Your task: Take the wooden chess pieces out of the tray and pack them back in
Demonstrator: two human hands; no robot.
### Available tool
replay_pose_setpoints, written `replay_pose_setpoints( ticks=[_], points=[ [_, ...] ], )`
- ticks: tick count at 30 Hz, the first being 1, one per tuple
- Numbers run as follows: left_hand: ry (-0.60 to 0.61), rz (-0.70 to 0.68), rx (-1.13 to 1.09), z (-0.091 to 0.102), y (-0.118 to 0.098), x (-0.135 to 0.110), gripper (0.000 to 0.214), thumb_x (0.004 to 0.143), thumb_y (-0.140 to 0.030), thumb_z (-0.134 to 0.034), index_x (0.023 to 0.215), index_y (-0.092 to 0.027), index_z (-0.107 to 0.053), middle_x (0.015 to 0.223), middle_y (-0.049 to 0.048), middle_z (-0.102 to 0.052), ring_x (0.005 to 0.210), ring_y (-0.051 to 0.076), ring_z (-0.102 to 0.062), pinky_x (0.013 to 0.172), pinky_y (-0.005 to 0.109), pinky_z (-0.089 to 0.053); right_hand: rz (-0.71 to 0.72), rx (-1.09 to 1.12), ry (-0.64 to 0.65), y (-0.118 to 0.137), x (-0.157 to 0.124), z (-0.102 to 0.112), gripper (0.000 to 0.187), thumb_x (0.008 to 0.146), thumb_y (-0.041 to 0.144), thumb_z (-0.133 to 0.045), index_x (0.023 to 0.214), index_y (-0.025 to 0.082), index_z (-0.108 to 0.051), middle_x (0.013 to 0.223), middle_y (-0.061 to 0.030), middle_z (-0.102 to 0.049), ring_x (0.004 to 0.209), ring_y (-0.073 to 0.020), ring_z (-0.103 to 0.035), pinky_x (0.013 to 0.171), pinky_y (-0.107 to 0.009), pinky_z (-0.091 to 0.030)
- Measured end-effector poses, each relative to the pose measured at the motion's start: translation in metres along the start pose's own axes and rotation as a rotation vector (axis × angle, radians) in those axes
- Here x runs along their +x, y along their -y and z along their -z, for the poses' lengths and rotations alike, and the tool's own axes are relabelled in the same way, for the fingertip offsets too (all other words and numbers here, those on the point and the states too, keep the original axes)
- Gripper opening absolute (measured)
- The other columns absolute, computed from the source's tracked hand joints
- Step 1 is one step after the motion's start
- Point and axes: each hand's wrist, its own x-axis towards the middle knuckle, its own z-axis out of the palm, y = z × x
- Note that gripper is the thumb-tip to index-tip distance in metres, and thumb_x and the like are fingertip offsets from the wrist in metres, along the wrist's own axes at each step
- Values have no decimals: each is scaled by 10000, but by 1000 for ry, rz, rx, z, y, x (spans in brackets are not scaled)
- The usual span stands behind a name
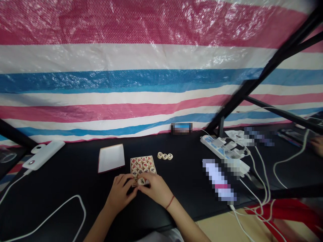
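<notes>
Low in the middle of the frame, the left hand (120,192) and the right hand (156,188) meet over a black tabletop (75,181). Between their fingertips sits a round pale wooden chess disc (141,181) with a dark character on its face. It lies right at the near edge of a small square wooden box (143,164), which is packed with similar discs marked in red and black. The right hand's thumb and forefinger are closed on the disc. The left hand's fingers are curled together with their tips at the disc's left side; whether they actually grip it cannot be told. A thin red string bracelet (171,202) circles the right wrist.

Just left of the box lies a flat white square lid (111,158), slightly askew. Just above and right of the box, three loose wooden discs (165,156) lie in a short row, touching. At the left of the frame a white oblong charger block (44,154) rests near the table's edge, and a white cable (63,208) loops across the lower left. Right of centre, a white power strip (219,146) carries several plugs, and their white cords run toward the lower right. A pink, white and blue striped plastic tarp (126,67) fills the upper half behind the table. At the far right edge another person's hand (318,145) shows in part.
</notes>
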Motion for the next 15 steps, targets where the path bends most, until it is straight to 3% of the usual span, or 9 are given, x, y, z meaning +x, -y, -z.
replay_pose_setpoints(
  ticks=[5, 15],
  points=[
    [-37, 27, -62, -3, 3, -4, 163, 810, -227, -550, 965, -207, -601, 981, 66, -640, 912, 203, -591, 793, 338, -483, -73, -196, 52, 10, 3, -9, 274, 810, 349, -613, 1077, 291, -639, 1056, -17, -677, 955, -193, -632, 767, -244, -443],
    [-12, 56, -155, -7, 7, -7, 198, 816, -192, -540, 1002, -220, -599, 986, 68, -642, 930, 199, -617, 823, 349, -525, -86, -145, 28, 13, 5, -14, 180, 874, 282, -513, 940, 229, -671, 889, -20, -709, 821, -150, -646, 703, -207, -413]
  ],
)
